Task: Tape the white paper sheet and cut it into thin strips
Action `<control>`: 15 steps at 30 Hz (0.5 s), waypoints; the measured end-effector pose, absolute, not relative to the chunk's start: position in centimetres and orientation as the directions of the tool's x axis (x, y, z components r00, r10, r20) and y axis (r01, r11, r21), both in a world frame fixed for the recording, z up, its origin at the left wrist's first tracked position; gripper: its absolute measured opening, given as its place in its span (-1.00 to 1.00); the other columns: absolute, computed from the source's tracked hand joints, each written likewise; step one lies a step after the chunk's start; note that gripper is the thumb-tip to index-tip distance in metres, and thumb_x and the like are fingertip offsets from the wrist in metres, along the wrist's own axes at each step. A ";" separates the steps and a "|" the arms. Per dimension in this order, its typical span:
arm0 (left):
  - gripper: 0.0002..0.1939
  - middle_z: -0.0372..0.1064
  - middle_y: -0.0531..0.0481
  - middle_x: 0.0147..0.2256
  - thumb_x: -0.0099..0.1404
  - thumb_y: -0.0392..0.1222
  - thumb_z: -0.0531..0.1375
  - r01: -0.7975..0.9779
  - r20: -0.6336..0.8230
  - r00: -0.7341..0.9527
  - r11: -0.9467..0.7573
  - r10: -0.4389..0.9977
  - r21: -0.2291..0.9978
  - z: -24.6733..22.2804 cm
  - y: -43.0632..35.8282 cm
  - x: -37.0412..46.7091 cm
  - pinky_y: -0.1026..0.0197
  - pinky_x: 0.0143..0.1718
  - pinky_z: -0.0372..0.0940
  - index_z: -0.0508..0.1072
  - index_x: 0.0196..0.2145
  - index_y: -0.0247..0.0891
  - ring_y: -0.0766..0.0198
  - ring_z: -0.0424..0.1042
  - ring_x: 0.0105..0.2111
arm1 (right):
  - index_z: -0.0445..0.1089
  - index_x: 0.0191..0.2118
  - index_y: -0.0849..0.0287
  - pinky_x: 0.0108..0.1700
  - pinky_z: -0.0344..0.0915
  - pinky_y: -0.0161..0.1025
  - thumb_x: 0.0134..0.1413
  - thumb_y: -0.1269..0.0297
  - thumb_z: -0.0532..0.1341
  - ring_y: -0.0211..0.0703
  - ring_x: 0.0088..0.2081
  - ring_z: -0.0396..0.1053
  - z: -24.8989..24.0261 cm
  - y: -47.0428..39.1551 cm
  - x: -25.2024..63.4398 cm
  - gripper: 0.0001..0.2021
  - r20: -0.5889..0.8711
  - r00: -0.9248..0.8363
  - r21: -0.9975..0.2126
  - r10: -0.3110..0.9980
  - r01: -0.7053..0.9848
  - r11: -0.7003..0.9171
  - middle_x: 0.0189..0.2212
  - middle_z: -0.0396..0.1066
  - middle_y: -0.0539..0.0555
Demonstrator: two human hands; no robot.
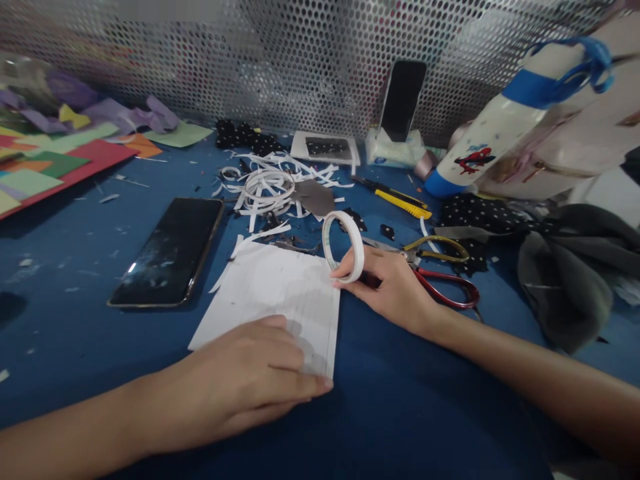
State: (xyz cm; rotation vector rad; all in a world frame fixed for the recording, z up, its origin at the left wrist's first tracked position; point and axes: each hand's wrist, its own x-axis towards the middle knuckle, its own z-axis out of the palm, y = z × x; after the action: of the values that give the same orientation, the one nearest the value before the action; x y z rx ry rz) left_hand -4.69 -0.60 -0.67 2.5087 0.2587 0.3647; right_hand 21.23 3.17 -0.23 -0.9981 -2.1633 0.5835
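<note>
This looks like a craft workspace: a blue tabletop (400, 407) carries coloured paper sheets (75, 163), white paper strips (265, 190), a yellow utility knife (400, 202) and scissors (450, 293), with a perforated metal panel (225, 60) behind. Whether it stands in a home or a shop is unclear.

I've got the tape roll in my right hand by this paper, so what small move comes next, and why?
Probably bring the tape roll down against the paper's right edge. Your right hand holds it up right there, and your left hand already lies across the paper's near part, which should steady it.
</note>
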 end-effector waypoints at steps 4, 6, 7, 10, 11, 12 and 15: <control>-0.65 0.39 -0.01 -0.38 0.55 -0.19 -0.11 0.116 0.189 0.947 -0.824 0.260 0.555 -0.3 -0.7 -4.6 0.12 -0.04 0.14 0.37 0.11 -0.20 0.24 0.34 -0.41 | 0.45 -0.23 0.11 -0.24 0.41 -0.24 0.16 0.46 0.30 -0.12 -0.24 0.51 -0.3 3.0 21.3 -0.89 0.378 -0.492 -0.596 0.784 0.519 0.613 -0.26 0.51 0.02; -0.65 0.39 -0.01 -0.39 0.55 -0.20 -0.12 0.113 0.191 0.948 -0.832 0.254 0.544 -0.1 -0.7 -4.4 0.14 -0.07 0.15 0.39 0.09 -0.21 0.25 0.33 -0.43 | 0.45 -0.23 0.11 -0.21 0.41 -0.22 0.18 0.46 0.28 -0.11 -0.23 0.51 -0.4 2.9 21.3 -0.90 0.372 -0.499 -0.574 0.782 0.539 0.617 -0.25 0.51 0.03; -0.64 0.39 -0.01 -0.40 0.55 -0.20 -0.12 0.108 0.197 0.948 -0.834 0.251 0.540 -0.1 -0.7 -4.4 0.14 -0.11 0.15 0.40 0.08 -0.22 0.24 0.33 -0.43 | 0.44 -0.22 0.11 -0.19 0.40 -0.20 0.19 0.45 0.27 -0.10 -0.22 0.51 -0.4 2.8 21.3 -0.90 0.366 -0.502 -0.560 0.783 0.554 0.617 -0.25 0.51 0.03; -0.64 0.40 -0.02 -0.39 0.55 -0.20 -0.12 0.098 0.209 0.947 -0.840 0.244 0.533 0.0 -0.7 -4.4 0.14 -0.13 0.14 0.40 0.07 -0.24 0.22 0.34 -0.43 | 0.44 -0.22 0.11 -0.17 0.40 -0.18 0.21 0.43 0.26 -0.09 -0.22 0.51 -0.4 2.6 21.4 -0.92 0.343 -0.512 -0.510 0.788 0.603 0.613 -0.22 0.51 0.03; -0.64 0.40 -0.02 -0.39 0.55 -0.20 -0.12 0.098 0.209 0.948 -0.841 0.242 0.531 0.0 -0.7 -4.4 0.14 -0.12 0.14 0.40 0.07 -0.25 0.22 0.34 -0.42 | 0.44 -0.22 0.11 -0.18 0.39 -0.18 0.21 0.43 0.25 -0.09 -0.21 0.51 -0.4 2.6 21.5 -0.92 0.339 -0.513 -0.502 0.789 0.611 0.612 -0.21 0.52 0.04; -0.64 0.40 -0.02 -0.38 0.54 -0.21 -0.11 0.102 0.207 0.947 -0.844 0.244 0.527 0.0 -0.7 -4.4 0.14 -0.10 0.14 0.40 0.08 -0.24 0.22 0.34 -0.42 | 0.44 -0.22 0.11 -0.20 0.38 -0.19 0.20 0.43 0.26 -0.09 -0.21 0.50 -0.3 2.7 21.5 -0.92 0.339 -0.510 -0.505 0.791 0.611 0.610 -0.20 0.52 0.04; -0.65 0.41 -0.01 -0.39 0.55 -0.21 -0.12 0.109 0.210 0.945 -0.848 0.250 0.519 -0.1 -0.7 -4.4 0.14 -0.06 0.15 0.40 0.07 -0.22 0.24 0.35 -0.43 | 0.47 -0.23 0.11 -0.28 0.36 -0.24 0.17 0.38 0.29 -0.13 -0.26 0.49 -0.3 2.9 21.5 -0.95 0.357 -0.453 -0.585 0.817 0.573 0.574 -0.25 0.53 0.02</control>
State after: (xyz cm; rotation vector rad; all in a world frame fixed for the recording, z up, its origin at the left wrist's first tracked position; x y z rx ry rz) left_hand -4.42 -0.69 -0.06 2.5788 0.2562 0.3691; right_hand 21.52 2.90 -0.27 -1.1044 -2.1880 0.5129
